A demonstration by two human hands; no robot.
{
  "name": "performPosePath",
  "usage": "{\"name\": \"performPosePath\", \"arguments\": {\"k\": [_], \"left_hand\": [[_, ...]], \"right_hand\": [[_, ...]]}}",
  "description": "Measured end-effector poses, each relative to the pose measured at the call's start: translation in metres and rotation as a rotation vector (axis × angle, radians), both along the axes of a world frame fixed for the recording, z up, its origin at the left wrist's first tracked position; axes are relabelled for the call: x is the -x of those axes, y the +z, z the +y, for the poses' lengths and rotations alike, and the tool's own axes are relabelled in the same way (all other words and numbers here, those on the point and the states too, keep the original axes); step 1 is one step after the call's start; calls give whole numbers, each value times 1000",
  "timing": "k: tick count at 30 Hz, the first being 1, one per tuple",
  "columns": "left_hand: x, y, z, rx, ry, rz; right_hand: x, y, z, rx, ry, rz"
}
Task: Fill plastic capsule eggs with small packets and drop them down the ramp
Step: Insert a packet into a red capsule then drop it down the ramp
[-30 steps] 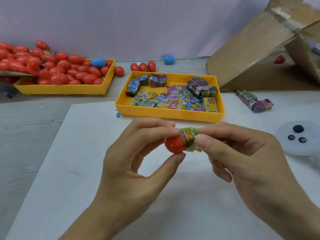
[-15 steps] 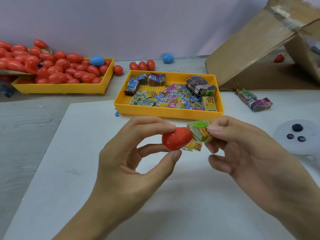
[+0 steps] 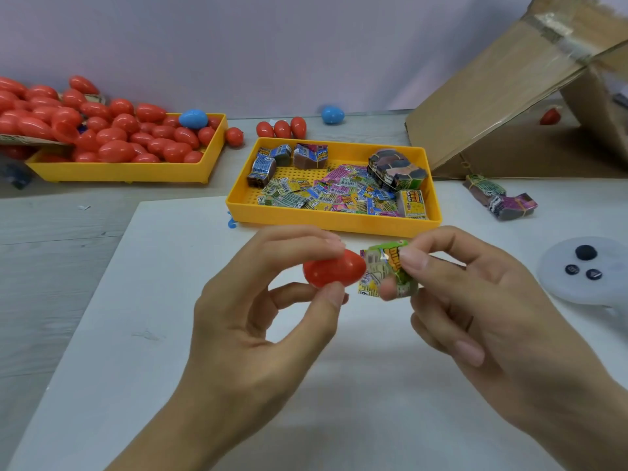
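My left hand pinches a red capsule egg between thumb and fingertips above the white board. Just to its right, my right hand pinches small green and yellow packets, which touch the egg's right end. A yellow tray behind my hands holds several loose packets and banded packet bundles. At the back right, a cardboard ramp slopes upward. Whether the egg is one half or a whole shell is not clear.
A second yellow tray heaped with red eggs and one blue egg stands at the back left. Loose red eggs and a blue one lie behind the packet tray. Packet bundles and a white controller lie right.
The packets were pressed against the egg's open end a second ago. My right hand has since drawn them a little to the right, and the egg has turned in my left hand.
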State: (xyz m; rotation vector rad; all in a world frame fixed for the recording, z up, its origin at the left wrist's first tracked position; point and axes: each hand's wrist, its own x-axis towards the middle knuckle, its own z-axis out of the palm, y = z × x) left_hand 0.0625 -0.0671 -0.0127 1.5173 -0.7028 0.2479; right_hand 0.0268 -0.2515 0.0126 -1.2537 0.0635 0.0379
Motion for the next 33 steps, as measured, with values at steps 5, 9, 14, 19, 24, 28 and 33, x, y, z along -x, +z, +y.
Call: {"name": "performPosePath", "arguments": {"k": [5,9,14,19,24,28,33], "left_hand": [[2,0,-3,-141,53,-95],[5,-2,-1,-228,141,-90],[7,-1,-7,-174,166,6],[7,-4,-10,-108,106,70],[9,-8,-13,-105,117,114],[11,-9,-15,-24,44,244],[11,-8,-15,82,3,351]], "right_hand": [[2,-4,6,57,-74,-48],[5,-7,11,130,-133,-97],[6,-9,13,180,-163,-148],[9,-7,18,237,-248,-162],[11,-10,20,229,-283,-127],[13,-10,24,226,-242,-109],[14,-6,26,267,-250,-102]]}}
